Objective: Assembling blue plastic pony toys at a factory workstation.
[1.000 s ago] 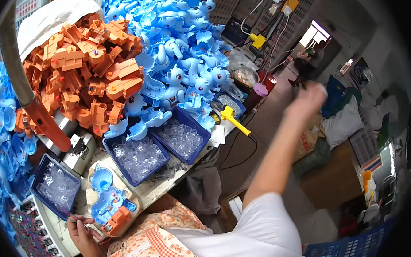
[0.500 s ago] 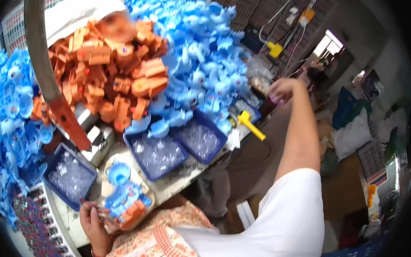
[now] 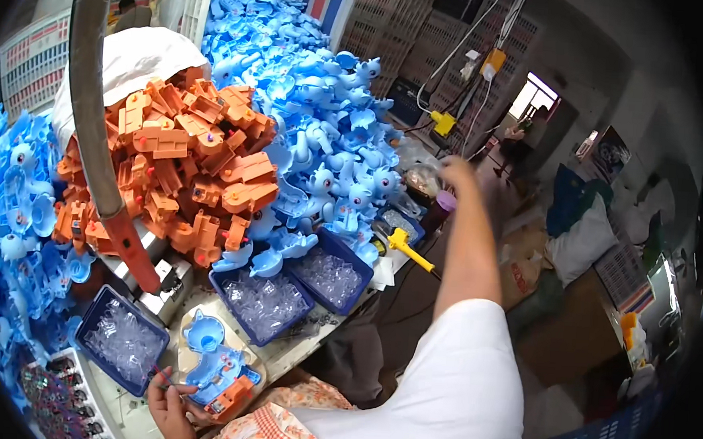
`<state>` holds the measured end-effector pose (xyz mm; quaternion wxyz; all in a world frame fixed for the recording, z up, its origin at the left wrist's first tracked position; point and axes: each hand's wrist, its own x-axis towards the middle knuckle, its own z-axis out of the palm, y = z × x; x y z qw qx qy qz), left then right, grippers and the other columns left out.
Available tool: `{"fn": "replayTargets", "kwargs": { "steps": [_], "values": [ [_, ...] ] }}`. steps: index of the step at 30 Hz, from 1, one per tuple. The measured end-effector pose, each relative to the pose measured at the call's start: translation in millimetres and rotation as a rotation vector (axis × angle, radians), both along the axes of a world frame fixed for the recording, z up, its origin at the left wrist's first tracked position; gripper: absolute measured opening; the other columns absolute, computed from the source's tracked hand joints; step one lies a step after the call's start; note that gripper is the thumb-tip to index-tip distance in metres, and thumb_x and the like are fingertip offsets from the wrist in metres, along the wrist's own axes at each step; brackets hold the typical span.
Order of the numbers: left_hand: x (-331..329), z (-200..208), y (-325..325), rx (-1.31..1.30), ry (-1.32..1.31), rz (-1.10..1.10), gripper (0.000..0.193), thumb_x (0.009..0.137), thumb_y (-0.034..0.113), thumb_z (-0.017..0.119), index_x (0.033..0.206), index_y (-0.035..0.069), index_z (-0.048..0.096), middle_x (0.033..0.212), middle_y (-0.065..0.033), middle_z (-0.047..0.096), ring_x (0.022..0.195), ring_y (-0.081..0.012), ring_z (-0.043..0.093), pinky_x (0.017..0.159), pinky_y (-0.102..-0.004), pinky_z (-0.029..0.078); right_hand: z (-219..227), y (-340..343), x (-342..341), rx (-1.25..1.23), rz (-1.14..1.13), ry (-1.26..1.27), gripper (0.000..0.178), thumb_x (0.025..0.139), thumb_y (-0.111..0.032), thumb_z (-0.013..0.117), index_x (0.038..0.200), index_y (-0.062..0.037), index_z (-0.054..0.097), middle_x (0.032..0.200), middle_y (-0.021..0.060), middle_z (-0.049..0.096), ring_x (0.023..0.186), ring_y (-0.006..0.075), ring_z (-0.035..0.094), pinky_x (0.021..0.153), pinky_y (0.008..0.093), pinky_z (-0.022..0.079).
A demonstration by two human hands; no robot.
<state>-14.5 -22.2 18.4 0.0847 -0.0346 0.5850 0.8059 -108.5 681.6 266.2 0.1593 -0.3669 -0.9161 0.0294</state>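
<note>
At the lower left, my left hand (image 3: 169, 414) has its fingers closed in a pinch on something small and dark that I cannot make out. Beside it, a blue toy figure half-shell (image 3: 217, 372) lies open-side up on a pale work pad (image 3: 255, 366). An orange plastic housing (image 3: 229, 397) sits against the shell's near end. My right arm stretches far out to the right. My right hand (image 3: 459, 176) is by a clear plastic bag (image 3: 420, 178), just above a purple-lidded container (image 3: 447, 200); its fingers are blurred and partly hidden.
Blue trays (image 3: 119, 340) of clear small parts stand around the pad. Behind are heaps of orange housings (image 3: 187, 145) and blue toy shells (image 3: 317, 129). A metal arm with a red end (image 3: 132, 254) hangs overhead. A yellow-handled tool (image 3: 408, 249) lies at the bench edge.
The view has shifted, with the heaps now lower in it. My right hand has come in toward the clear bag, above the purple lid. My left hand stays beside the blue shell.
</note>
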Motion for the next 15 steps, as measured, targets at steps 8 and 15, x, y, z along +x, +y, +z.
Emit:
{"fn": "replayTargets", "kwargs": {
  "steps": [8, 15],
  "values": [
    [-3.8, 4.4, 13.6, 0.031, 0.102, 0.094, 0.037, 0.101, 0.014, 0.043, 0.136, 0.0, 0.041, 0.083, -0.0124, 0.064, 0.041, -0.0095, 0.049, 0.038, -0.0193, 0.041, 126.9, 18.5, 171.1, -0.712, 0.818, 1.853, 0.072, 0.097, -0.051, 0.043, 0.145, -0.0009, 0.026, 0.148, 0.0242, 0.034, 0.135, 0.0443, 0.036, 0.11, 0.0598, 0.03],
    [1.6, 5.3, 12.2, 0.006, 0.121, 0.125, 0.037, 0.102, 0.015, 0.042, 0.137, 0.0, 0.041, 0.085, -0.011, 0.064, 0.041, -0.0082, 0.048, 0.039, -0.0181, 0.04, 175.9, -8.2, 234.4, -0.658, 0.282, 1.81, 0.065, 0.098, -0.049, 0.039, 0.149, -0.0078, 0.03, 0.156, 0.0257, 0.018, 0.142, 0.0463, 0.021, 0.113, 0.059, 0.025]
  ]
}}
